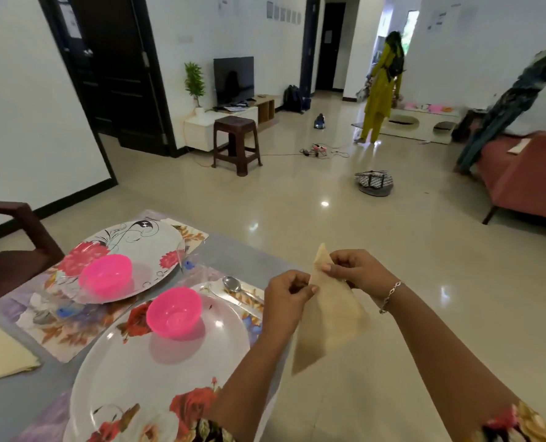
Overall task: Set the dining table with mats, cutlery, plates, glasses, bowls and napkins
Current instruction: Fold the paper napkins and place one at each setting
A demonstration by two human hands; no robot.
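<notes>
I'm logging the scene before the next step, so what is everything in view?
plates: two, white floral, on the mats
bowls: two, pink, one on each plate
spoon: one, silver, right of the near plate
mats: two, floral, on the table
held napkin: one, cream, right of the table
spare napkin: one, cream, table's left edge
stool: one, brown, on the floor
sofa: one, red, far right
left hand, right hand: two, bare, each pinching the held napkin

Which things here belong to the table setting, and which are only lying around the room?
Job: napkin pinched by left hand and right hand, near plate, far plate, near pink bowl, far pink bowl, spoon, mat.
Lying about: stool, patterned bag, floor cables, television.
</notes>
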